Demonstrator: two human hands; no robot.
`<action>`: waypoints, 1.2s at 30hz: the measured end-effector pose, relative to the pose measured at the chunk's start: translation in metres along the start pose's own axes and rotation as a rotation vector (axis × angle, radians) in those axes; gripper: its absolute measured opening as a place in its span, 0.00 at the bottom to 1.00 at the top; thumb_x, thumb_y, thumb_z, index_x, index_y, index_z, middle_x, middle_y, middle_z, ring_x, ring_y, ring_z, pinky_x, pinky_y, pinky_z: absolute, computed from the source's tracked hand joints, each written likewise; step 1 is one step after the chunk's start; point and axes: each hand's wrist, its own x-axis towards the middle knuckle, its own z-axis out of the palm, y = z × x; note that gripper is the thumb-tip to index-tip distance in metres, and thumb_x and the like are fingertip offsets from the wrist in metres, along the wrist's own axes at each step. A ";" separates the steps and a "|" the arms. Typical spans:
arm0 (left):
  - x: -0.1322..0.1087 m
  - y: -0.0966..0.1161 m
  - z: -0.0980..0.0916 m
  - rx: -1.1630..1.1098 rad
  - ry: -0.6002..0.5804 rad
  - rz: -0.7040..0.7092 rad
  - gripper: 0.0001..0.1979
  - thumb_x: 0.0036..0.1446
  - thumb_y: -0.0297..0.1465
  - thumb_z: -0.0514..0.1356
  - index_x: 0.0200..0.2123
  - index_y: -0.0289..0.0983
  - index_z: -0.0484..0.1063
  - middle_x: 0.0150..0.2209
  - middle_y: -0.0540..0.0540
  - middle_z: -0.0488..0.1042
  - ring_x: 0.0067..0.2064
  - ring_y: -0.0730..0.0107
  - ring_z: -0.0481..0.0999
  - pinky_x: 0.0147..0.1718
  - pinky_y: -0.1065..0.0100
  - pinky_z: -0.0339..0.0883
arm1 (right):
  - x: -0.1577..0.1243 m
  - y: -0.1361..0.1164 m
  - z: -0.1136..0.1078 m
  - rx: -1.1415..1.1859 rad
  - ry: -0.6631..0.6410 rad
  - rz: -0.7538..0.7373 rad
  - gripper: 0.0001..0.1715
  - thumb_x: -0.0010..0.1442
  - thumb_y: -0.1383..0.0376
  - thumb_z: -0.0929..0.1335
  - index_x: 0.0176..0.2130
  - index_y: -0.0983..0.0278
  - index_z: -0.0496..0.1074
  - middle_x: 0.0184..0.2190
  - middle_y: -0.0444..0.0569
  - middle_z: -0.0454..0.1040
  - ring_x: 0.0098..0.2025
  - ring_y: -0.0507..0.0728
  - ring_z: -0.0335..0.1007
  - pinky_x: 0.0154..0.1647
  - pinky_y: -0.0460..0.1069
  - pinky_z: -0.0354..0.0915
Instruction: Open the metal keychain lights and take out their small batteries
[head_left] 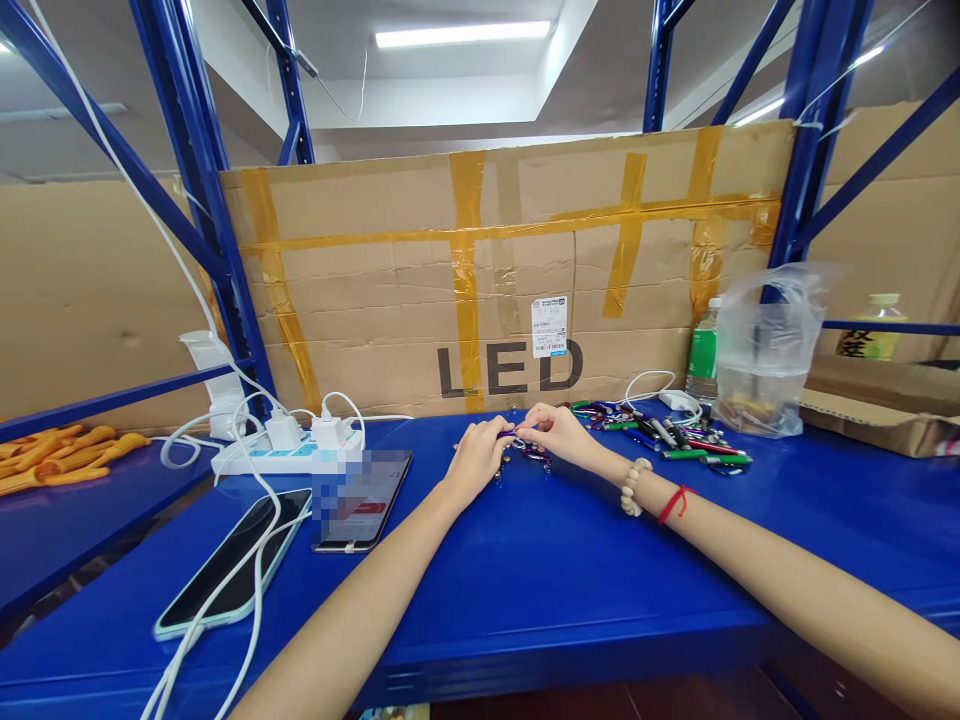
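Both my arms reach to the back middle of the blue shelf, and the hands meet there. My left hand [480,452] is closed, its fingertips pinching a slim dark purple piece [511,433]. From the other side, my right hand [561,434] pinches the same piece between thumb and fingers. Most of that piece is covered by fingers, so its exact kind cannot be made out. Under and between the hands lie small shiny metal and purple parts [534,452]. Right of my right hand spreads a pile of pen-like coloured barrels [667,435], in green, red, blue, black and silver.
To the left are a white power strip [289,458] with chargers and cables, a phone [232,565] and a second phone [367,505]. A plastic bag [769,350], a green-labelled bottle [703,350] and an open carton [877,405] stand right. Taped cardboard [360,310] walls the back.
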 end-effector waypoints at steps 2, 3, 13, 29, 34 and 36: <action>0.000 0.001 -0.001 0.007 0.003 0.000 0.04 0.57 0.28 0.49 0.34 0.38 0.63 0.42 0.49 0.72 0.42 0.67 0.70 0.40 0.64 0.60 | 0.000 -0.001 0.000 0.026 -0.005 0.022 0.19 0.43 0.52 0.69 0.23 0.66 0.72 0.29 0.47 0.65 0.19 0.46 0.60 0.18 0.45 0.61; 0.000 0.001 -0.001 0.011 0.003 0.000 0.04 0.57 0.28 0.49 0.34 0.38 0.63 0.42 0.49 0.72 0.42 0.67 0.70 0.40 0.64 0.60 | 0.000 -0.001 0.000 0.033 -0.006 0.027 0.19 0.43 0.52 0.69 0.23 0.66 0.72 0.29 0.46 0.65 0.19 0.45 0.59 0.18 0.45 0.61; 0.001 0.002 -0.004 0.051 -0.031 0.017 0.09 0.58 0.29 0.48 0.41 0.39 0.64 0.41 0.49 0.72 0.42 0.68 0.69 0.41 0.65 0.59 | 0.001 0.003 0.000 0.040 -0.012 0.029 0.18 0.44 0.53 0.69 0.25 0.67 0.72 0.30 0.47 0.66 0.18 0.45 0.60 0.19 0.46 0.63; 0.004 -0.001 0.002 0.020 -0.030 -0.051 0.11 0.60 0.30 0.44 0.41 0.39 0.63 0.44 0.48 0.70 0.45 0.68 0.67 0.44 0.65 0.58 | -0.002 -0.004 0.008 0.025 -0.055 0.026 0.23 0.48 0.50 0.65 0.21 0.67 0.69 0.31 0.47 0.65 0.16 0.44 0.58 0.17 0.44 0.59; 0.004 -0.001 0.003 -0.009 -0.018 -0.079 0.10 0.60 0.30 0.44 0.40 0.39 0.63 0.43 0.48 0.71 0.44 0.68 0.68 0.42 0.66 0.58 | -0.002 -0.007 0.010 0.017 -0.046 0.026 0.24 0.51 0.49 0.63 0.24 0.67 0.71 0.32 0.48 0.65 0.15 0.43 0.58 0.15 0.44 0.57; 0.004 -0.001 0.003 -0.018 -0.019 -0.087 0.10 0.60 0.31 0.44 0.40 0.39 0.63 0.43 0.48 0.71 0.44 0.67 0.68 0.42 0.66 0.59 | -0.001 -0.006 0.008 0.010 -0.013 0.016 0.24 0.50 0.49 0.64 0.24 0.67 0.71 0.32 0.48 0.65 0.15 0.44 0.58 0.16 0.45 0.58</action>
